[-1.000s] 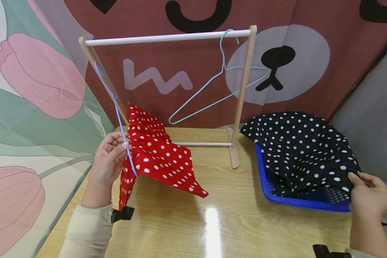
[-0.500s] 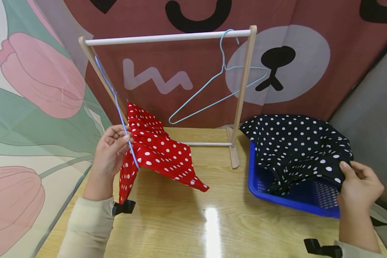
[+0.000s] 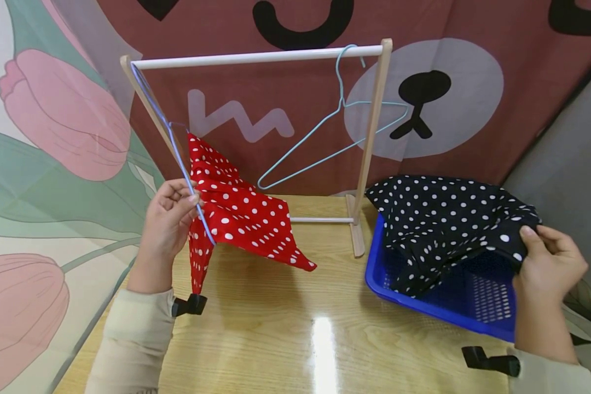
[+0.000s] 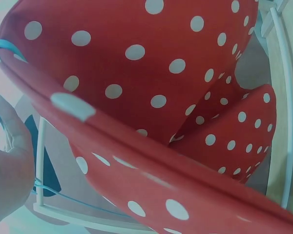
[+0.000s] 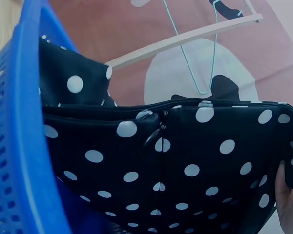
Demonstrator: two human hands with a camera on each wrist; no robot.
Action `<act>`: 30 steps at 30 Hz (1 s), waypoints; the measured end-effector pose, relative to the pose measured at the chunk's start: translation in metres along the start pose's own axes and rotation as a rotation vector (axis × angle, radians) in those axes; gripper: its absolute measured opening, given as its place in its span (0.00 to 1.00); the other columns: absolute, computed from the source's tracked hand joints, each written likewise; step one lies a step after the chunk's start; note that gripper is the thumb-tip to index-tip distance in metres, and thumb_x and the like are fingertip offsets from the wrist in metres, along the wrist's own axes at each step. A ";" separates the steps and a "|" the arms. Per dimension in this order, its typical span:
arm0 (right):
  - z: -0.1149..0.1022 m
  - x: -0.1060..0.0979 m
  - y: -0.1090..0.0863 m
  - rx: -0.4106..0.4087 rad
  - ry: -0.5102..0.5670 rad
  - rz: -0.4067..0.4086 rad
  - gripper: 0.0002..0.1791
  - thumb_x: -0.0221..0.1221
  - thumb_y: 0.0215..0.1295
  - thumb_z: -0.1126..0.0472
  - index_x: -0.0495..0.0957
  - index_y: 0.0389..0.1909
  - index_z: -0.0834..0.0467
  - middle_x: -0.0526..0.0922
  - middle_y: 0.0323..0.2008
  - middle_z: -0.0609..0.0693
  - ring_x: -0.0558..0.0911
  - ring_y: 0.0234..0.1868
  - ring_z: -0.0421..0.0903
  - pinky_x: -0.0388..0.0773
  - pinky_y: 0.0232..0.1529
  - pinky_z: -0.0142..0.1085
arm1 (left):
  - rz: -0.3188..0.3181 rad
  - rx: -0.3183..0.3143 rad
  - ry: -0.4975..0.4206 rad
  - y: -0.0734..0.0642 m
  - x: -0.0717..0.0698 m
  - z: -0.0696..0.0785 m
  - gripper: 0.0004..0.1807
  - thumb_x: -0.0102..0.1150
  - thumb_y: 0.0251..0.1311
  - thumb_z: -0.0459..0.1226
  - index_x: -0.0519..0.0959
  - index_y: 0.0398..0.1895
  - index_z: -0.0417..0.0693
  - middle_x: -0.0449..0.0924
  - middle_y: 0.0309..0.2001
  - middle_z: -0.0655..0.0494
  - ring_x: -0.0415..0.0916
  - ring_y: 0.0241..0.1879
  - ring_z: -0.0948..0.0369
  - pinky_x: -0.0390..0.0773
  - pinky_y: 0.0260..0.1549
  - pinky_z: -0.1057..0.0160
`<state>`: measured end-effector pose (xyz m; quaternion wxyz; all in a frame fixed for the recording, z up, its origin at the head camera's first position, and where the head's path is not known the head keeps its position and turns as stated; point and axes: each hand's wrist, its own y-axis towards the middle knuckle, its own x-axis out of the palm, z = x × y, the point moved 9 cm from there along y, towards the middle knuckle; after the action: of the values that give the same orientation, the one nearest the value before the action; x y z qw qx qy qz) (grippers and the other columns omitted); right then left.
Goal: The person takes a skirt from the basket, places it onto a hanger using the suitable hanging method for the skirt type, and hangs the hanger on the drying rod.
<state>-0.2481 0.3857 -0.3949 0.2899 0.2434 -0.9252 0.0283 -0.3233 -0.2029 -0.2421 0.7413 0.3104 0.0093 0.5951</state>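
My left hand [image 3: 169, 219] pinches the side of a periwinkle-blue clothes hanger [image 3: 178, 150], whose hook reaches up to the rack's top bar at its left end. On that hanger hangs a red garment [image 3: 241, 213] with white dots, its folded edge [image 4: 136, 141] crossing the left wrist view. At the right, my right hand [image 3: 551, 273] grips the edge of a black polka-dot skirt [image 3: 453, 213] between thumb and fingers. A short zip shows on it in the right wrist view. The skirt lies partly in a blue plastic basket [image 3: 423, 309], covering its back.
A wooden rack [image 3: 374, 126] with a white top bar [image 3: 256, 57] stands at the back of the wooden table [image 3: 256, 339]. From the bar's right end hangs a bare light-blue hanger [image 3: 305, 142]. Behind it is a printed cloth backdrop [image 3: 246, 16].
My left hand has risen, lifting the hanger and red garment towards the top bar. The basket has slid left and turned, with my right hand still holding the black skirt.
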 end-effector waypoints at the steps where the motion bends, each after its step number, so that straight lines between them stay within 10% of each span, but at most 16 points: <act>1: -0.001 0.001 0.001 -0.008 0.011 -0.004 0.11 0.66 0.35 0.76 0.78 0.25 0.70 0.77 0.21 0.52 0.76 0.22 0.39 0.73 0.21 0.23 | 0.004 0.000 0.002 0.001 0.000 0.000 0.09 0.39 0.55 0.19 0.69 0.35 0.34 0.71 0.29 0.49 0.72 0.26 0.61 0.73 0.26 0.71; 12: -0.031 0.032 -0.005 -0.056 0.037 -0.016 0.09 0.65 0.37 0.76 0.78 0.25 0.70 0.76 0.19 0.52 0.74 0.22 0.40 0.73 0.23 0.22 | 0.038 -0.026 0.101 0.007 -0.005 -0.002 0.07 0.41 0.56 0.22 0.67 0.36 0.37 0.71 0.30 0.51 0.70 0.28 0.62 0.73 0.27 0.72; 30: -0.056 0.089 -0.043 -0.158 0.235 -0.300 0.10 0.63 0.32 0.82 0.76 0.22 0.77 0.78 0.18 0.56 0.75 0.20 0.43 0.72 0.23 0.26 | 0.112 -0.056 0.147 0.017 -0.012 -0.007 0.05 0.44 0.56 0.24 0.67 0.34 0.39 0.69 0.29 0.52 0.69 0.28 0.62 0.74 0.27 0.71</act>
<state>-0.2618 0.3199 -0.3030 0.4150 0.3497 -0.8378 -0.0597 -0.3439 -0.2084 -0.2439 0.7127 0.2450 0.0294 0.6566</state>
